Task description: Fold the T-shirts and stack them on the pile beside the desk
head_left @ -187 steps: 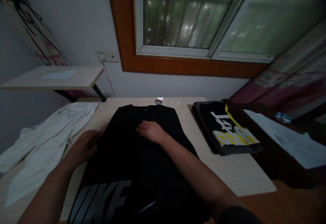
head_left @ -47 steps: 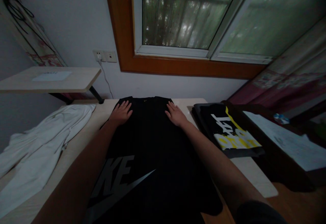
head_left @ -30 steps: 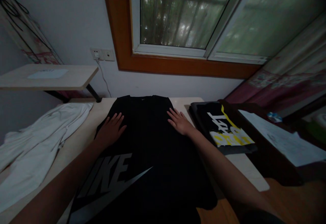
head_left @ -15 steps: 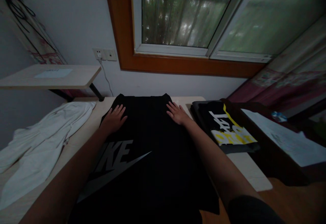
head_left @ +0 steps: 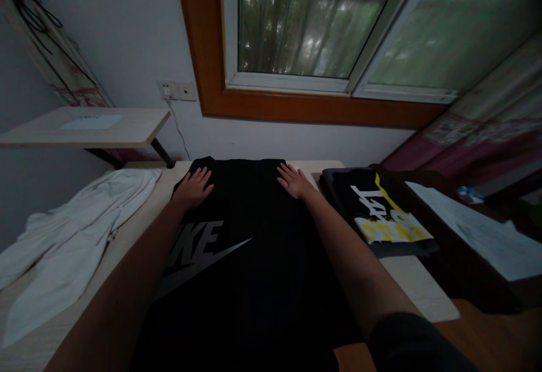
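A black T-shirt (head_left: 254,208) with a grey printed logo is spread across the table, its near part hanging toward me over the front edge. My left hand (head_left: 193,188) lies flat on its far left part, fingers stretched out. On the far right part rests my right hand (head_left: 295,182), also flat with the fingers apart. Neither hand grips the cloth. To the right is a stack of folded dark shirts (head_left: 385,208), the top one printed in white and yellow. A crumpled white garment (head_left: 84,219) lies to the left.
A small raised shelf (head_left: 139,126) with a paper on it stands at the back left of the table (head_left: 423,287). Behind are a wall socket (head_left: 175,91) with a plugged-in cable and a window. Dark furniture at the right carries a white sheet (head_left: 474,228).
The black shirt has shifted a little away from me, its print now farther up and its near hem changed in shape. Both hands stay flat on it in nearly the same place.
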Demonstrator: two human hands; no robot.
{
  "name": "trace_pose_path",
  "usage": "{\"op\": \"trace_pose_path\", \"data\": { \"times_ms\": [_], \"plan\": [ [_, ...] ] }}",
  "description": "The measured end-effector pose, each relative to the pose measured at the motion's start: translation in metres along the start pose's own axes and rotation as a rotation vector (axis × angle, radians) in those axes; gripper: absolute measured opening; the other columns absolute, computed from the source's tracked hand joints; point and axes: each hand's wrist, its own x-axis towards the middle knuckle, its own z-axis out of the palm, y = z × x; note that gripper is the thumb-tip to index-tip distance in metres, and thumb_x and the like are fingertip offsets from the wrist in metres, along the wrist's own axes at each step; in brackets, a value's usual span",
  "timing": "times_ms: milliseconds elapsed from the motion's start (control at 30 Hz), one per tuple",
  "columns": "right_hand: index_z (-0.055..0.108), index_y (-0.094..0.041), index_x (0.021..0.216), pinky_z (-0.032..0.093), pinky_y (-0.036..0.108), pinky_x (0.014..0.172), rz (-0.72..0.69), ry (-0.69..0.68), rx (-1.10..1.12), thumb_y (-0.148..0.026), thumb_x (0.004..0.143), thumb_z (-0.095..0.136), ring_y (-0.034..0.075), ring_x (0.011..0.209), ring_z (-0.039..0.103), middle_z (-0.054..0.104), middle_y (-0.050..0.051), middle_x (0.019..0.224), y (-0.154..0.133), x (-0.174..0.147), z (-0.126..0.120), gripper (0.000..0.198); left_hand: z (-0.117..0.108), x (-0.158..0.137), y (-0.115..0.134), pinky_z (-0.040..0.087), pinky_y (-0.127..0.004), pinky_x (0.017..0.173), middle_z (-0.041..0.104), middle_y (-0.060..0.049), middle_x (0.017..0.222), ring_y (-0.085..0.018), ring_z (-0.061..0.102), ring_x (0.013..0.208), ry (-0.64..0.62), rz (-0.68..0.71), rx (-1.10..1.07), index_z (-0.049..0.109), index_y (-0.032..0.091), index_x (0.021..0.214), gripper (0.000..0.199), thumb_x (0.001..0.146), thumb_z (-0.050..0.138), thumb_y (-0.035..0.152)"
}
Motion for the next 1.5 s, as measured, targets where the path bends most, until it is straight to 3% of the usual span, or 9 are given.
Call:
{"op": "trace_pose_path", "data": {
  "times_ms": [367, 500, 600, 700, 833, 933, 1133, 1333, 1500],
  "plan": [
    [0.028, -0.024, 0.161, 0.017, 0.056, 0.125, 0.001, 0.008, -0.016, -0.053, 0.104, 0.023, 0.028, 0.156, 0.015, 0.018, 0.004, 0.169, -0.002, -0.001, -0.003, 0.064, -0.005, 0.0, 0.002, 0.019, -0.05, 0.124, 0.025, -0.01, 0.167, -0.027, 0.021, 0.155, -0.014, -0.007, -0.007, 0.03, 0.016, 0.159, 0.066, 0.102, 0.025, 0.05],
    [0.04, -0.018, 0.156, 0.017, 0.056, 0.125, 0.014, 0.067, -0.065, -0.045, 0.104, 0.029, 0.03, 0.156, 0.018, 0.03, 0.008, 0.165, -0.012, -0.005, -0.011, 0.06, -0.009, -0.002, 0.004, 0.021, -0.051, 0.123, 0.028, -0.011, 0.166, -0.028, 0.024, 0.154, -0.016, -0.008, 0.014, 0.034, 0.016, 0.157, 0.064, 0.102, 0.027, 0.047],
    [0.046, -0.012, 0.152, 0.017, 0.054, 0.126, 0.011, 0.175, -0.041, -0.037, 0.104, 0.03, 0.029, 0.155, 0.02, 0.039, 0.012, 0.161, -0.039, -0.01, -0.017, 0.056, -0.015, -0.008, 0.017, 0.021, -0.054, 0.122, 0.03, -0.013, 0.165, -0.031, 0.027, 0.153, 0.007, -0.012, 0.034, 0.038, 0.015, 0.155, 0.063, 0.102, 0.03, 0.048],
    [0.045, -0.008, 0.152, 0.02, 0.049, 0.126, 0.032, 0.242, 0.046, -0.037, 0.105, 0.026, 0.028, 0.155, 0.023, 0.038, 0.014, 0.161, -0.086, -0.021, -0.017, 0.059, -0.021, -0.019, 0.049, 0.02, -0.055, 0.123, 0.033, -0.013, 0.164, -0.031, 0.028, 0.153, 0.065, -0.007, 0.019, 0.039, 0.016, 0.155, 0.063, 0.102, 0.031, 0.05],
    [0.043, -0.004, 0.152, 0.024, 0.047, 0.126, -0.027, 0.213, 0.093, -0.048, 0.105, 0.027, 0.03, 0.154, 0.025, 0.033, 0.017, 0.163, -0.148, -0.044, -0.004, 0.067, -0.022, -0.042, 0.097, 0.02, -0.052, 0.125, 0.037, -0.011, 0.162, -0.028, 0.028, 0.153, 0.114, 0.032, -0.045, 0.036, 0.019, 0.157, 0.063, 0.102, 0.03, 0.05],
    [0.043, -0.006, 0.152, 0.023, 0.047, 0.126, -0.074, 0.188, 0.099, -0.053, 0.105, 0.022, 0.028, 0.154, 0.025, 0.032, 0.016, 0.163, -0.167, -0.063, 0.007, 0.07, -0.02, -0.062, 0.112, 0.022, -0.052, 0.125, 0.037, -0.01, 0.162, -0.028, 0.027, 0.153, 0.078, 0.056, -0.07, 0.036, 0.02, 0.157, 0.063, 0.102, 0.031, 0.049],
    [0.045, -0.01, 0.152, 0.025, 0.046, 0.126, -0.053, 0.188, 0.105, -0.051, 0.105, 0.028, 0.026, 0.153, 0.029, 0.035, 0.013, 0.162, -0.135, -0.094, 0.006, 0.065, -0.024, -0.101, 0.086, 0.022, -0.047, 0.126, 0.03, -0.007, 0.166, -0.024, 0.025, 0.154, 0.014, 0.145, -0.073, 0.038, 0.019, 0.156, 0.06, 0.103, 0.03, 0.047],
    [0.046, -0.007, 0.151, 0.025, 0.046, 0.126, 0.001, 0.166, 0.07, -0.047, 0.105, 0.03, 0.027, 0.152, 0.03, 0.035, 0.015, 0.162, -0.079, -0.135, -0.006, 0.063, -0.023, -0.141, 0.047, 0.022, -0.048, 0.126, 0.028, -0.006, 0.166, -0.024, 0.023, 0.155, -0.004, 0.115, -0.045, 0.033, 0.022, 0.158, 0.062, 0.102, 0.03, 0.048],
    [0.047, -0.007, 0.15, 0.027, 0.043, 0.126, -0.019, 0.188, -0.003, -0.043, 0.105, 0.03, 0.026, 0.151, 0.033, 0.036, 0.014, 0.162, -0.047, -0.164, -0.007, 0.06, -0.025, -0.168, 0.029, 0.027, -0.049, 0.124, 0.032, -0.01, 0.164, -0.026, 0.026, 0.154, 0.015, 0.099, -0.027, 0.039, 0.02, 0.156, 0.06, 0.102, 0.031, 0.046]
  ]
}}
